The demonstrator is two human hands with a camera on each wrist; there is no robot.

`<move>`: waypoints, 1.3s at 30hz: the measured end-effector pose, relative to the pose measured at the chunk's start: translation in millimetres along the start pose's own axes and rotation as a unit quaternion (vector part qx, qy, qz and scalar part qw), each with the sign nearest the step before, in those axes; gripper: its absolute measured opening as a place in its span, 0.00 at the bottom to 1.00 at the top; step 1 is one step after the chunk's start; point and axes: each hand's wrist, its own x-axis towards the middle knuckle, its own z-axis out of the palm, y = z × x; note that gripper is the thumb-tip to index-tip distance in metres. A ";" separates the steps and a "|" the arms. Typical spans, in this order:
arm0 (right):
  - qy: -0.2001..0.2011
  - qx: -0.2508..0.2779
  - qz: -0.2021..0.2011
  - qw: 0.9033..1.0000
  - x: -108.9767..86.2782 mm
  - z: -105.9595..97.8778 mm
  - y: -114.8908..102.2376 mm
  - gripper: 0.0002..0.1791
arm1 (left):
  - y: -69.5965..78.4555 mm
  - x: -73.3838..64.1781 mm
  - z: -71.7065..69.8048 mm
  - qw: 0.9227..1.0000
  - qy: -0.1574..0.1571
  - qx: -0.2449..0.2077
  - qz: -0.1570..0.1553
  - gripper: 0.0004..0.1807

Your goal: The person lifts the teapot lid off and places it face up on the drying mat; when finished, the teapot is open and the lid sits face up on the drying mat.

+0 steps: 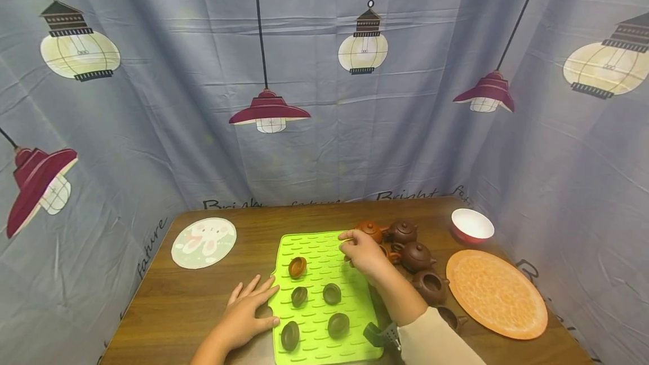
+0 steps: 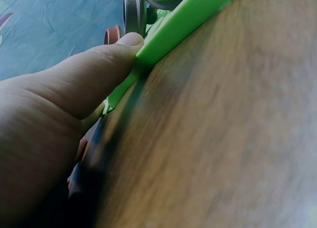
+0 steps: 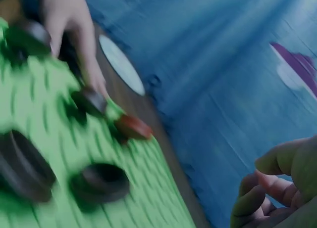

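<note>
My left hand lies with fingers spread at the left edge of a bright green ridged mat. In the left wrist view its thumb touches the mat's edge. Several small teapot lids rest on the mat: an orange-brown lid and dark brown ones, such as the lid nearer the front. Above the mat's upper right is my right hand, fingers loosely bent, beside the teapots. Nothing shows between its fingers in the right wrist view. An orange teapot stands just behind it, partly hidden.
Right of the mat cluster lidded dark teapots, such as this teapot, and lidless ones, such as the open teapot. Farther right are a red-and-white bowl and a round orange mat. A rabbit-print mat lies at back left. Curtains surround the table.
</note>
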 end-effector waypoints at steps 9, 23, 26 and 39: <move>0.074 -0.119 -0.006 0.990 -10.3 -81.7 8.3 0.17 | 1.4 -2.9 -1.0 1.000 -0.001 -0.015 -0.008 0.44; 0.097 -0.244 0.005 0.965 -16.7 -138.2 49.2 0.17 | 1.2 -2.4 -1.1 1.000 -0.005 -0.015 -0.012 0.44; 0.103 -0.257 0.008 0.961 -14.9 -144.4 53.0 0.17 | 2.1 -1.3 -1.5 1.000 -0.003 -0.014 -0.012 0.44; 0.130 -0.277 0.033 0.952 -17.5 -159.7 63.7 0.12 | 2.4 0.3 0.7 1.000 -0.008 -0.015 -0.009 0.44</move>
